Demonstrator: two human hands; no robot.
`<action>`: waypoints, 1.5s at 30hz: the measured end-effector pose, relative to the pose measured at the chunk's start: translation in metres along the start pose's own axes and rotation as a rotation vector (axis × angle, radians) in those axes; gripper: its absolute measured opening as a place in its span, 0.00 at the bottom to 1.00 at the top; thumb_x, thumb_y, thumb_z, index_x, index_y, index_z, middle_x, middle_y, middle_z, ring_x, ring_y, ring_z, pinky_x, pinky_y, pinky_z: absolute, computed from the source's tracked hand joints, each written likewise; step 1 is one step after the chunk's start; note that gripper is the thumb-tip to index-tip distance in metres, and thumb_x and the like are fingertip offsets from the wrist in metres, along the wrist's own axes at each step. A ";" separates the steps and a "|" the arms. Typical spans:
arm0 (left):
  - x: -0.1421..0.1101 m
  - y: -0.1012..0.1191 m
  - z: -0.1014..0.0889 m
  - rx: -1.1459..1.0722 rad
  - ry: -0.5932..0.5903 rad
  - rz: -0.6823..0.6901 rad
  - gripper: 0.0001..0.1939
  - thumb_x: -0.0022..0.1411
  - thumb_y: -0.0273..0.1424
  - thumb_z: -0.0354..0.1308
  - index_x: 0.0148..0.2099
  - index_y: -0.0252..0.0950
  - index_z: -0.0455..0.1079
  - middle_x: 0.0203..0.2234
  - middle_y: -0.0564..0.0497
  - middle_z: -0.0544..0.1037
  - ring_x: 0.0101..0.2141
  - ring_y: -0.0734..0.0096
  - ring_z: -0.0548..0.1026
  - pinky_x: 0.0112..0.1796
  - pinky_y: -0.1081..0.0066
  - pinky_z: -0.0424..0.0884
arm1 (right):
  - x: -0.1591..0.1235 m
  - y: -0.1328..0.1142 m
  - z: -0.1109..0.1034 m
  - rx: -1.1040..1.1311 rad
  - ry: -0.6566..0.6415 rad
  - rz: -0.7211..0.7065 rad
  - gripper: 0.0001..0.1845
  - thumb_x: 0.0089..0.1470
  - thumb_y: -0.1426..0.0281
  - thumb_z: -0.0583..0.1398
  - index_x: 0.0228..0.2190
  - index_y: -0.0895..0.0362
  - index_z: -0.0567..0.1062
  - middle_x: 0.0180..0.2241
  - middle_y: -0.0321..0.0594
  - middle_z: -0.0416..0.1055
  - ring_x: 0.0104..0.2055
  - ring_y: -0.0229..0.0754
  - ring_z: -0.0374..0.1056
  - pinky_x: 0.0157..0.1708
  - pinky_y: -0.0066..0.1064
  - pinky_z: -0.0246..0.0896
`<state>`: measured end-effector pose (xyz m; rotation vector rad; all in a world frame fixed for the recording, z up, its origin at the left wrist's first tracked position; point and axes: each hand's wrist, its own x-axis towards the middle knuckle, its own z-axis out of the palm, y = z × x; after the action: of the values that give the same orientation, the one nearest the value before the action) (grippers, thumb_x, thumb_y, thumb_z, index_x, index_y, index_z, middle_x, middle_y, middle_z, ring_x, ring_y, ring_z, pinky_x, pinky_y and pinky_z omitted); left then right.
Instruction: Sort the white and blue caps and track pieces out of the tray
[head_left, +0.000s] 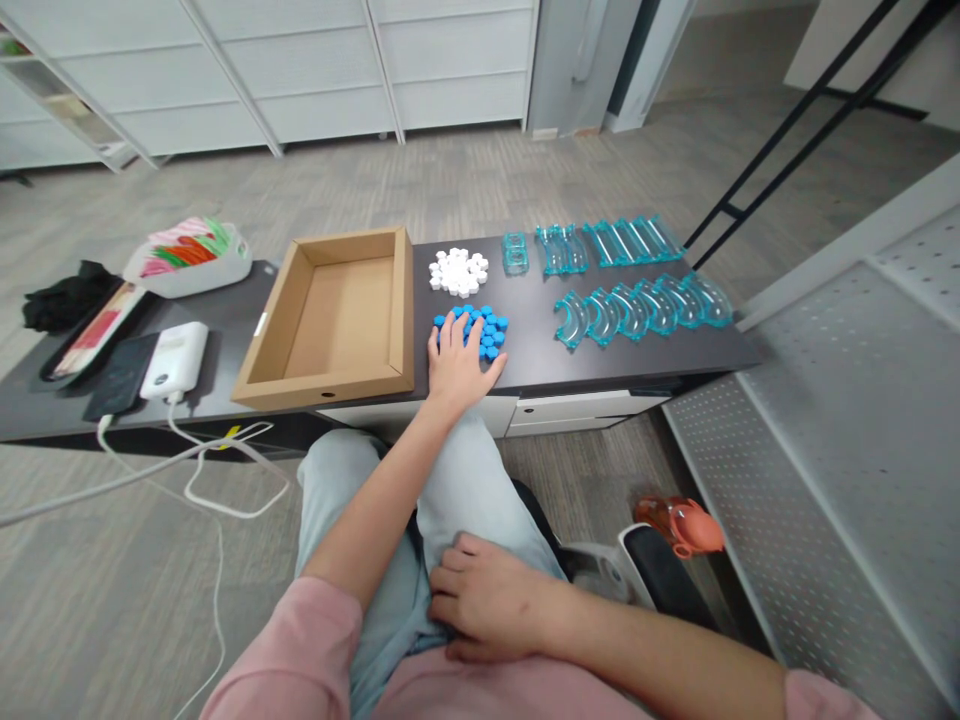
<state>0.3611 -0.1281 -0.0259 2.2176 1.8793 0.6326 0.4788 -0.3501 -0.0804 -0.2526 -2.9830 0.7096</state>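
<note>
My left hand [459, 368] lies palm down over a cluster of blue knobby plastic pieces [491, 340], fingers spread and touching them. No piece shows clearly in its grasp. Behind the blue cluster is a pile of white pieces [459, 272] of similar shape. To the left of that hand stands an open, shallow cardboard box [341, 320] with nothing inside. My right hand [487, 595] rests on my lap, its fingers loosely bent and slightly apart, holding nothing visible.
Clear teal curved parts [634, 312] and straight teal parts [634, 242] stand in rows at right. Far left are a white bin [195, 278] of colourful packets, a white power bank [175, 360] and a black phone [124, 375], with cables hanging over the edge. An orange-lidded bottle [682, 525] is below.
</note>
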 end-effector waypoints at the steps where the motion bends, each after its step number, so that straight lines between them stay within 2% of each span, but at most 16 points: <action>1: 0.003 -0.001 0.000 -0.002 0.001 0.007 0.35 0.78 0.47 0.68 0.82 0.52 0.75 0.83 0.39 0.74 0.87 0.32 0.61 0.83 0.24 0.57 | 0.000 0.000 0.000 0.002 -0.011 0.002 0.22 0.74 0.47 0.74 0.45 0.53 0.87 0.48 0.40 0.89 0.49 0.50 0.78 0.51 0.44 0.64; 6: 0.011 -0.003 0.000 0.002 0.011 0.001 0.34 0.79 0.47 0.67 0.82 0.51 0.74 0.82 0.38 0.73 0.84 0.36 0.65 0.85 0.29 0.54 | -0.001 0.000 0.000 0.014 0.000 0.005 0.21 0.74 0.47 0.74 0.44 0.53 0.87 0.49 0.40 0.89 0.49 0.49 0.77 0.52 0.43 0.64; 9: 0.007 -0.003 -0.001 0.017 0.059 -0.022 0.42 0.77 0.50 0.70 0.86 0.48 0.68 0.84 0.34 0.69 0.85 0.33 0.61 0.85 0.29 0.51 | -0.002 0.000 0.001 0.013 0.038 0.001 0.21 0.72 0.48 0.76 0.44 0.54 0.87 0.48 0.40 0.88 0.49 0.49 0.78 0.52 0.44 0.64; 12: 0.003 -0.002 -0.003 0.012 0.075 -0.075 0.49 0.74 0.53 0.75 0.88 0.49 0.64 0.85 0.34 0.67 0.86 0.30 0.57 0.84 0.30 0.51 | -0.002 0.000 0.004 0.012 0.046 -0.002 0.21 0.71 0.48 0.76 0.44 0.54 0.87 0.47 0.40 0.88 0.48 0.49 0.78 0.50 0.44 0.64; 14: 0.001 -0.002 -0.005 -0.008 0.062 -0.116 0.50 0.75 0.52 0.75 0.88 0.44 0.61 0.86 0.30 0.64 0.86 0.30 0.57 0.83 0.33 0.54 | -0.001 0.000 0.005 0.017 0.048 -0.001 0.21 0.72 0.48 0.76 0.44 0.53 0.87 0.47 0.39 0.88 0.48 0.49 0.77 0.50 0.45 0.64; 17: 0.001 -0.001 -0.006 -0.041 0.041 -0.149 0.51 0.79 0.49 0.73 0.87 0.29 0.56 0.84 0.22 0.61 0.81 0.32 0.61 0.81 0.38 0.59 | -0.001 0.001 0.006 0.016 0.052 0.001 0.21 0.72 0.48 0.75 0.45 0.54 0.88 0.48 0.39 0.88 0.49 0.49 0.77 0.50 0.45 0.65; 19: 0.000 -0.002 -0.006 -0.049 0.040 -0.155 0.51 0.80 0.48 0.73 0.86 0.25 0.54 0.82 0.22 0.61 0.78 0.35 0.62 0.79 0.40 0.61 | -0.001 0.001 0.005 0.012 0.045 0.003 0.22 0.71 0.47 0.76 0.45 0.53 0.88 0.48 0.39 0.88 0.49 0.49 0.77 0.50 0.44 0.66; 23: 0.001 -0.003 -0.006 -0.062 0.054 -0.140 0.50 0.78 0.47 0.76 0.86 0.28 0.58 0.80 0.24 0.63 0.78 0.34 0.62 0.81 0.42 0.59 | -0.001 0.000 0.002 0.006 0.040 0.009 0.22 0.71 0.47 0.77 0.45 0.52 0.88 0.48 0.37 0.89 0.48 0.48 0.77 0.50 0.44 0.66; 28: 0.001 -0.003 -0.008 -0.087 0.049 -0.159 0.44 0.74 0.49 0.78 0.82 0.43 0.68 0.79 0.28 0.68 0.78 0.28 0.65 0.79 0.37 0.64 | -0.002 -0.001 0.001 0.024 0.038 0.009 0.21 0.73 0.48 0.76 0.45 0.53 0.87 0.48 0.39 0.88 0.49 0.49 0.77 0.50 0.44 0.65; 34: -0.008 -0.002 -0.007 -0.068 0.067 -0.246 0.43 0.75 0.56 0.71 0.82 0.43 0.69 0.78 0.26 0.72 0.77 0.18 0.66 0.77 0.26 0.63 | -0.002 -0.002 0.002 0.043 0.039 0.008 0.21 0.72 0.49 0.76 0.44 0.54 0.87 0.47 0.40 0.87 0.49 0.50 0.77 0.50 0.44 0.63; 40: -0.009 -0.003 -0.006 -0.061 0.034 -0.242 0.45 0.75 0.55 0.69 0.85 0.44 0.67 0.78 0.29 0.72 0.78 0.18 0.65 0.77 0.28 0.64 | -0.001 -0.002 -0.004 0.040 0.017 0.013 0.21 0.73 0.48 0.76 0.44 0.53 0.88 0.48 0.38 0.89 0.48 0.48 0.77 0.49 0.44 0.65; 45: -0.010 -0.003 -0.008 -0.038 0.027 -0.240 0.40 0.76 0.53 0.69 0.82 0.43 0.71 0.76 0.28 0.74 0.76 0.19 0.67 0.77 0.28 0.64 | -0.001 -0.003 -0.006 0.048 0.010 0.021 0.21 0.73 0.48 0.76 0.45 0.54 0.88 0.47 0.39 0.89 0.48 0.49 0.77 0.50 0.44 0.65</action>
<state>0.3540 -0.1380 -0.0220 1.9289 2.0847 0.6513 0.4797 -0.3502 -0.0740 -0.2837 -2.9535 0.7780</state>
